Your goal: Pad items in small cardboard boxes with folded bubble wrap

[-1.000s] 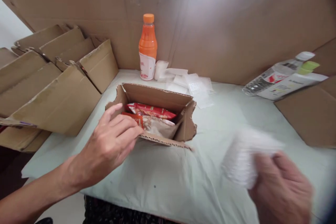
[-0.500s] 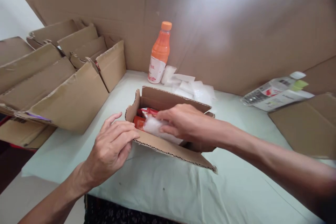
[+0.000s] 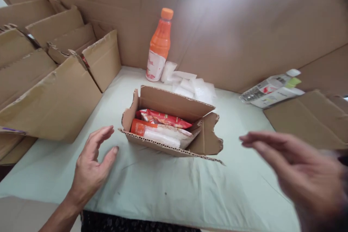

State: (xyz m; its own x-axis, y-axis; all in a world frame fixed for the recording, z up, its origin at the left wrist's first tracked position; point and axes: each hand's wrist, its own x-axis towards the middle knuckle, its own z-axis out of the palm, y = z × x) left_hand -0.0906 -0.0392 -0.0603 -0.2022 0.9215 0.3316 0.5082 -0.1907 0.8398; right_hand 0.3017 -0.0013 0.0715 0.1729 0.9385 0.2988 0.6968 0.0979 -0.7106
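An open cardboard box (image 3: 152, 145) stands in the middle of the table with its flaps up. Inside lie a red food packet (image 3: 168, 119), an orange and white packet (image 3: 138, 127) and a white foam-like wrap (image 3: 161, 137) along the near side. My left hand (image 3: 94, 166) hovers just left of the box, fingers and thumb apart, holding nothing. To the right of the box and clear of it is my right hand (image 3: 296, 166), somewhat blurred, with its fingers stretched out and nothing in them.
Several open cardboard boxes (image 3: 62, 98) stand at the left. Behind the middle box are an orange-capped bottle (image 3: 159, 47) and white packing pieces (image 3: 190, 87). A clear bottle (image 3: 266, 88) leans at the right beside another box (image 3: 307, 116). A cardboard wall (image 3: 217, 36) rises behind.
My right hand has let go of the white wrap, left it in the box and moved away right. My left hand has released the box's edge and shifted left.
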